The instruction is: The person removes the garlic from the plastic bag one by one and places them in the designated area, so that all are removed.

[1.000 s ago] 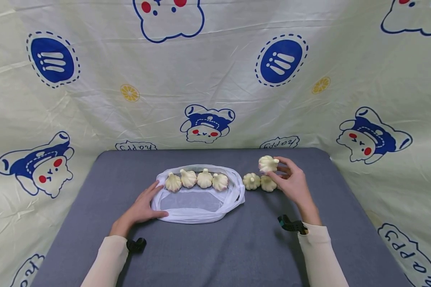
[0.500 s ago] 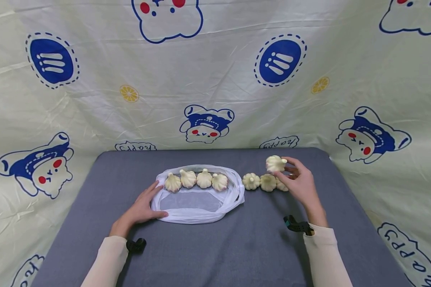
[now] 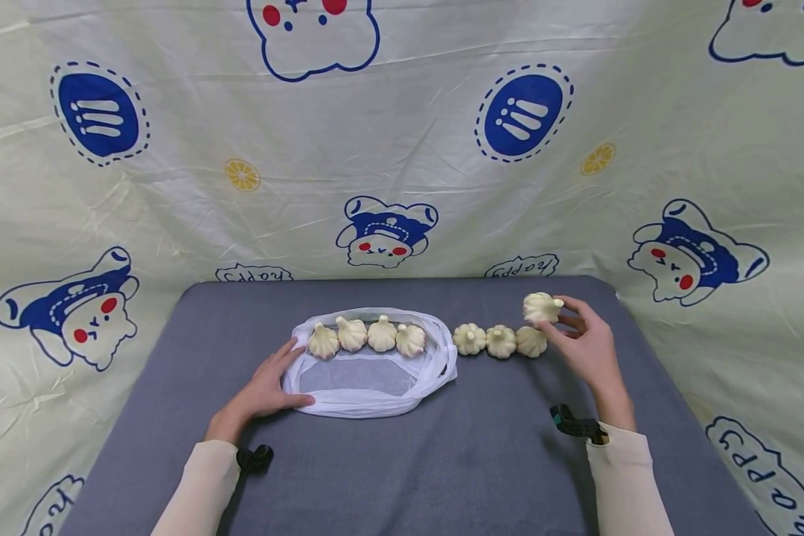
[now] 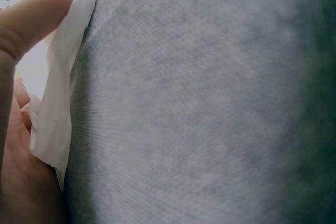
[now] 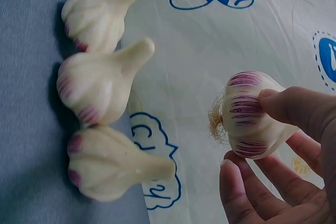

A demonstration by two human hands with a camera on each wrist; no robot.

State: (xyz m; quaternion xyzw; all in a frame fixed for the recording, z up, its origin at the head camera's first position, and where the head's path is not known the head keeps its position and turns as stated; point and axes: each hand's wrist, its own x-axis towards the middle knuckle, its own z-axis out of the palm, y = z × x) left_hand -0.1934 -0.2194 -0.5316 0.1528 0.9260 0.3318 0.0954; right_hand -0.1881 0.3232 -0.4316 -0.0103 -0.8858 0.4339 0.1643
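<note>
A white plastic bag (image 3: 368, 402) lies with its mouth spread wide on the grey table, and several garlic bulbs (image 3: 381, 333) sit in a row along its far inner side. My left hand (image 3: 264, 383) holds the bag's left end, thumb at the near rim and fingers at the far one; in the left wrist view the thumb (image 4: 39, 17) overlaps the white plastic. My right hand (image 3: 586, 342) pinches a garlic bulb (image 5: 252, 114) between thumb and fingers, its roots pointing away from the palm. It is raised over the right end of three more bulbs (image 3: 500, 341).
The three bulbs stand in a line just right of the bag, close against one another. The grey-covered table (image 3: 402, 476) extends in front of the bag. Behind it hangs a pale printed curtain (image 3: 402, 134).
My right hand has moved rightward with its garlic bulb, from above the left part of the three-bulb row to its right end, uncovering the rightmost bulb. The left hand and bag stay put.
</note>
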